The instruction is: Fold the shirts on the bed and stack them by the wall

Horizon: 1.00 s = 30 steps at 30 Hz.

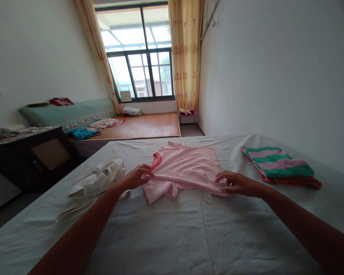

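Observation:
A pink T-shirt [189,164] with a coral neckband lies sideways on the white sheet [172,236], its collar toward the left. My left hand [139,175] pinches the shirt near the shoulder, just below the neckband. At the hem, on the right, my right hand [232,182] has thumb and fingers closed on the cloth. The near edge is slightly raised between both hands, and one sleeve hangs toward me. A small white label shows by the near side seam.
White crumpled clothing [100,177] lies left of the shirt. On the right sits a folded green-and-pink striped stack [281,162]. Beyond are a dark cabinet [46,152], a mat-covered bed [149,125] and a small stool [187,113] below the curtain.

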### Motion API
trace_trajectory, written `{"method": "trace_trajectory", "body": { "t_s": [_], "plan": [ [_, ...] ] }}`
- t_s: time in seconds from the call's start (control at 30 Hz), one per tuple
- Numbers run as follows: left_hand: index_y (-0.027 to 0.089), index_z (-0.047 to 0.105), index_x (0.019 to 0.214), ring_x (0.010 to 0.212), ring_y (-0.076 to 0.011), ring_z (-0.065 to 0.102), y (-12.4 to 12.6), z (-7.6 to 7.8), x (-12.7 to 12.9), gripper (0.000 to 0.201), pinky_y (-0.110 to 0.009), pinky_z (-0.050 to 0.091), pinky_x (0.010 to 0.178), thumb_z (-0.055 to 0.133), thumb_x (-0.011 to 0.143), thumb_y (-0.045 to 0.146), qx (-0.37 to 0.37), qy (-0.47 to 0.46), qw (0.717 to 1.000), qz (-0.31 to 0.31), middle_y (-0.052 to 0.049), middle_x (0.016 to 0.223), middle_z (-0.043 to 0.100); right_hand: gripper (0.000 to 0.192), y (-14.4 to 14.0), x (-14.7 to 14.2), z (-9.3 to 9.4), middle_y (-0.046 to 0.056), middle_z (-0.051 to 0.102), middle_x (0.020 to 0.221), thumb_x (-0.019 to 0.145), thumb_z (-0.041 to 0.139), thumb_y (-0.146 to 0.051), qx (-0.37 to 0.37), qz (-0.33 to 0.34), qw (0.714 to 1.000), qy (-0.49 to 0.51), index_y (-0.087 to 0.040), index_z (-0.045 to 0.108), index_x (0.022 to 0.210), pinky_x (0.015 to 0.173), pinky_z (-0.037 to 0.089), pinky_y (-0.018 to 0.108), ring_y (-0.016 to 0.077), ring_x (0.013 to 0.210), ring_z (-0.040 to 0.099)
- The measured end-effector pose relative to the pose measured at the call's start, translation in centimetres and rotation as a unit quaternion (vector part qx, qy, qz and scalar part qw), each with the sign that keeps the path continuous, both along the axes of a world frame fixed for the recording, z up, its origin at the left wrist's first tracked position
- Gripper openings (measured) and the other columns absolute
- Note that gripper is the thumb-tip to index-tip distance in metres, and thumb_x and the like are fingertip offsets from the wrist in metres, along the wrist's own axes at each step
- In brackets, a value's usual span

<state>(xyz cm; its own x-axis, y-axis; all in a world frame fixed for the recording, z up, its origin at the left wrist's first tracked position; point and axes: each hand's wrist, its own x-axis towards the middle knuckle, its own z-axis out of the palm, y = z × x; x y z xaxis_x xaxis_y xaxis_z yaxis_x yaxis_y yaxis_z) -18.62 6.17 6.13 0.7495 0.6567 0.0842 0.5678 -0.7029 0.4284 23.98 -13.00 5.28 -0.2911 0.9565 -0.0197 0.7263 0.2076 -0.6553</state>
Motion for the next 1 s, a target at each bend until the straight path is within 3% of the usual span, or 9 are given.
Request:
{"method": "trace_trajectory", "body": {
  "t_s": [0.07, 0.13, 0.27, 0.4, 0.53, 0.7, 0.83, 0.93, 1.0],
  "plan": [
    [0.024, 0.071, 0.101, 0.098, -0.0198, 0.058, -2.1, 0.2, 0.2, 0.029, -0.027, 0.044, 0.086, 0.062, 0.076, 0.037, -0.084, 0.024, 0.992, -0.093, -0.005, 0.109, 0.064, 0.044, -0.6, 0.1, 0.1, 0.008, 0.051, 0.130, 0.073, 0.064, -0.029, -0.021, 0.060, 0.998, 0.009, -0.024, 0.062, 0.117, 0.082, 0.048, 0.028, 0.0192, 0.101, 0.057],
    [0.025, 0.067, 0.107, 0.100, -0.0202, 0.057, -3.9, -0.1, 0.7, 0.040, -0.027, 0.043, 0.088, 0.070, 0.069, 0.039, -0.091, 0.041, 0.985, -0.138, -0.004, 0.111, 0.063, 0.049, -1.0, -0.2, -0.3, 0.008, 0.050, 0.131, 0.071, 0.061, -0.017, -0.009, 0.103, 0.995, 0.002, -0.024, 0.060, 0.120, 0.087, 0.046, 0.028, 0.0199, 0.109, 0.054],
    [0.023, 0.066, 0.101, 0.095, -0.0190, 0.056, -5.8, -0.6, 2.1, 0.028, -0.026, 0.041, 0.085, 0.060, 0.074, 0.023, 0.002, 0.029, 0.995, -0.097, -0.003, 0.103, 0.063, 0.041, -0.7, -1.2, -1.5, 0.008, 0.063, 0.105, 0.071, 0.051, -0.006, 0.083, 0.052, 0.994, -0.037, -0.020, 0.066, 0.106, 0.084, 0.046, 0.029, 0.0188, 0.096, 0.060],
    [0.020, 0.069, 0.088, 0.076, -0.0143, 0.057, -5.3, 0.8, 2.1, 0.025, -0.021, 0.041, 0.070, 0.053, 0.070, 0.012, -0.032, 0.062, 0.992, -0.105, -0.001, 0.085, 0.065, 0.020, -0.2, -1.4, -0.6, 0.009, 0.065, 0.101, 0.079, 0.054, -0.017, 0.117, 0.039, 0.991, -0.046, -0.020, 0.071, 0.090, 0.086, 0.045, 0.032, 0.0199, 0.093, 0.059],
    [0.019, 0.072, 0.089, 0.069, -0.0126, 0.056, -4.1, 2.8, 0.6, 0.030, -0.019, 0.041, 0.062, 0.054, 0.065, 0.012, -0.171, 0.124, 0.966, -0.151, 0.001, 0.082, 0.067, 0.016, -1.0, -1.3, 1.3, 0.007, 0.066, 0.106, 0.078, 0.061, -0.026, 0.068, 0.087, 0.993, -0.028, -0.024, 0.072, 0.089, 0.092, 0.041, 0.035, 0.0219, 0.103, 0.055],
    [0.020, 0.073, 0.089, 0.067, -0.0128, 0.055, -2.8, 3.5, 1.0, 0.026, -0.019, 0.041, 0.060, 0.060, 0.066, 0.020, -0.238, 0.120, 0.948, -0.172, 0.001, 0.076, 0.067, 0.018, -0.6, -1.4, 1.5, 0.006, 0.068, 0.093, 0.079, 0.060, -0.033, 0.004, 0.110, 0.994, -0.025, -0.020, 0.072, 0.085, 0.083, 0.043, 0.032, 0.0211, 0.092, 0.057],
    [0.016, 0.071, 0.087, 0.064, -0.0125, 0.053, -0.3, 3.5, 3.3, 0.031, -0.020, 0.039, 0.056, 0.067, 0.068, 0.040, -0.256, -0.006, 0.962, -0.096, 0.000, 0.072, 0.064, 0.033, 2.3, -1.0, 0.4, 0.002, 0.064, 0.077, 0.084, 0.050, -0.047, -0.053, -0.026, 0.993, 0.099, -0.017, 0.065, 0.086, 0.062, 0.044, 0.025, 0.0156, 0.069, 0.056],
    [0.014, 0.066, 0.104, 0.073, -0.0157, 0.057, 2.4, 2.4, 4.5, 0.055, -0.023, 0.043, 0.063, 0.063, 0.070, 0.057, -0.210, -0.165, 0.962, 0.050, -0.004, 0.086, 0.066, 0.040, 4.8, -0.6, -1.0, 0.005, 0.065, 0.086, 0.086, 0.043, -0.049, -0.049, -0.188, 0.963, 0.185, -0.018, 0.061, 0.103, 0.058, 0.044, 0.024, 0.0171, 0.073, 0.058],
    [0.014, 0.063, 0.111, 0.081, -0.0184, 0.058, 3.8, 1.1, 4.6, 0.065, -0.025, 0.045, 0.068, 0.055, 0.072, 0.066, -0.177, -0.220, 0.951, 0.129, -0.006, 0.095, 0.066, 0.044, 5.8, -0.3, -2.3, 0.006, 0.065, 0.088, 0.087, 0.040, -0.050, -0.035, -0.270, 0.943, 0.189, -0.018, 0.058, 0.111, 0.057, 0.045, 0.025, 0.0183, 0.074, 0.060]
  ]
}}
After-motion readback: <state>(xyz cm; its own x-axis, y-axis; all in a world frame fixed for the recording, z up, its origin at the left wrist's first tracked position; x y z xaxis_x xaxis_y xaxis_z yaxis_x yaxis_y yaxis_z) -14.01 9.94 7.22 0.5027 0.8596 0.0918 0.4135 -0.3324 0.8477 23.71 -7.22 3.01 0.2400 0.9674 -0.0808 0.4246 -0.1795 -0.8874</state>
